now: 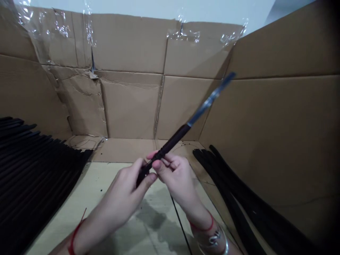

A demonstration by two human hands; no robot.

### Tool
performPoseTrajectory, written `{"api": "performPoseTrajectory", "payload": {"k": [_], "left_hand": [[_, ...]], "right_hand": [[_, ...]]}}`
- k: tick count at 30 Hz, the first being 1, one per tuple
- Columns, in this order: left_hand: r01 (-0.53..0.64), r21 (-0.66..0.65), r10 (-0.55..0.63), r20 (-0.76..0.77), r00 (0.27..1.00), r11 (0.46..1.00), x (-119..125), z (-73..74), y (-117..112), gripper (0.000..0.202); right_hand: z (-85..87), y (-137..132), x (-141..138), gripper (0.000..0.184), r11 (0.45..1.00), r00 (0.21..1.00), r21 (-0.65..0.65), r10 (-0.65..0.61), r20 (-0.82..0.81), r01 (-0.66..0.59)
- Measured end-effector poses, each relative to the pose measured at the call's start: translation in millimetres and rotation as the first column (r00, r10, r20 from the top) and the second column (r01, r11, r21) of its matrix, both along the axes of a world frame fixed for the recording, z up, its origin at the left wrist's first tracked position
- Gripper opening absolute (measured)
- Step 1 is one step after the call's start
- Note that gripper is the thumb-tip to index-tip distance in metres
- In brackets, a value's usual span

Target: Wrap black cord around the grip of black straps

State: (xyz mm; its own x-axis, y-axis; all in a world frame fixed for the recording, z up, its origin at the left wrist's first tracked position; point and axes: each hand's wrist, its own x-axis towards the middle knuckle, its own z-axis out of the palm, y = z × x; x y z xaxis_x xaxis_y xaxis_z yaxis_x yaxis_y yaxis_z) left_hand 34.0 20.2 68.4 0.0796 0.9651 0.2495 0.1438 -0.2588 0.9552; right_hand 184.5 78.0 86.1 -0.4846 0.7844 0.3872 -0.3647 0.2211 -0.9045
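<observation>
Both of my hands are on a slim tool with a dark handle and a shiny bluish metal blade (176, 139), tilted up toward the right. Its far metal end is blurred, so I cannot make out the exact kind. My left hand (126, 189) is wrapped around the lower end of the handle. Just above it, my right hand (176, 173) pinches the handle between thumb and fingers, where something dark looks wound around it. A thin dark cord or line (180, 221) runs down below my right hand; whether it joins the tool is hidden.
Cardboard walls (130, 106) taped at the top enclose the pale work surface (106, 180). Many long black strips lie in a pile (39, 166) at left. Several more black strips (233, 187) rest along the right wall. Small dark specks dot the surface.
</observation>
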Motion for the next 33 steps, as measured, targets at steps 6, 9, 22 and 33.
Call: {"api": "performPoseTrajectory", "payload": {"k": [6,9,22,33], "left_hand": [[0.554,-0.273,-0.377,0.498,0.781,0.786,10,-7.4,2,0.051],[0.304,-0.216,-0.181,0.453,0.873,0.928,10,-8.4,3,0.049],[0.308,-0.194,-0.192,0.459,0.868,0.931,9,-1.8,-2,0.044],[0.332,-0.185,-0.21,0.48,0.852,0.925,27,-6.8,0,0.047]], "right_hand": [[8.1,-9,0,0.034,0.998,0.995,0.059,0.0,0.104,-0.007],[7.4,-9,1,0.029,0.979,0.983,0.099,-0.18,0.037,0.176],[2.7,-11,-8,0.038,0.995,0.996,0.065,-0.074,0.04,0.072],[-5.0,-4,2,0.023,0.998,0.971,0.021,-0.059,-0.232,0.066]]}}
